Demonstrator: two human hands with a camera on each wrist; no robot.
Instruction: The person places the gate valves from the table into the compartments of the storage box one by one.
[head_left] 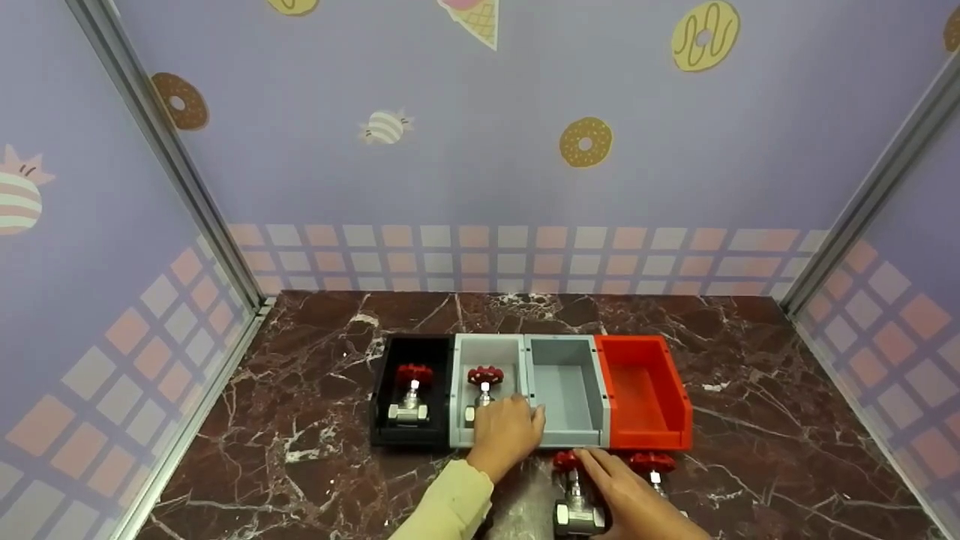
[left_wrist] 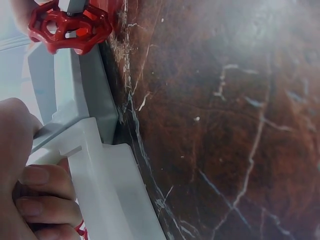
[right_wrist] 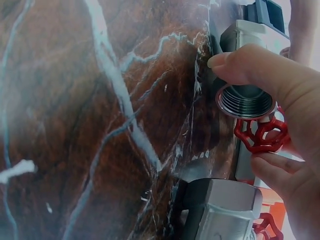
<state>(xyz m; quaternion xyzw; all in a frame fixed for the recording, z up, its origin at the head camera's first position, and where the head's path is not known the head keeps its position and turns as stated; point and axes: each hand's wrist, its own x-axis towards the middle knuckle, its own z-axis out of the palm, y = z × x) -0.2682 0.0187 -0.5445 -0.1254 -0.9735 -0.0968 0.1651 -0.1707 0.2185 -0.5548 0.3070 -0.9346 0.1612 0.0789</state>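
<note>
My left hand (head_left: 507,433) grips the divider between the white bin (head_left: 491,349) and the grey bin (head_left: 562,379). In the left wrist view its fingers (left_wrist: 45,202) curl inside the white bin, the thumb over the grey side. A metal valve with a red handwheel (head_left: 484,375) stands in the white bin, partly behind this hand. Just in front of the grey bin, my right hand (head_left: 634,499) holds another valve (head_left: 577,517). The right wrist view shows its thumb on the metal body beside the threaded opening (right_wrist: 246,102), other fingers by the red handwheel (right_wrist: 262,135).
A black bin (head_left: 382,397) at the left of the row holds a valve (head_left: 409,405); an orange-red bin (head_left: 641,390) ends the row at the right. Another valve (head_left: 654,469) stands behind my right hand. Patterned wall panels (head_left: 480,187) enclose the marble-look table (head_left: 300,420).
</note>
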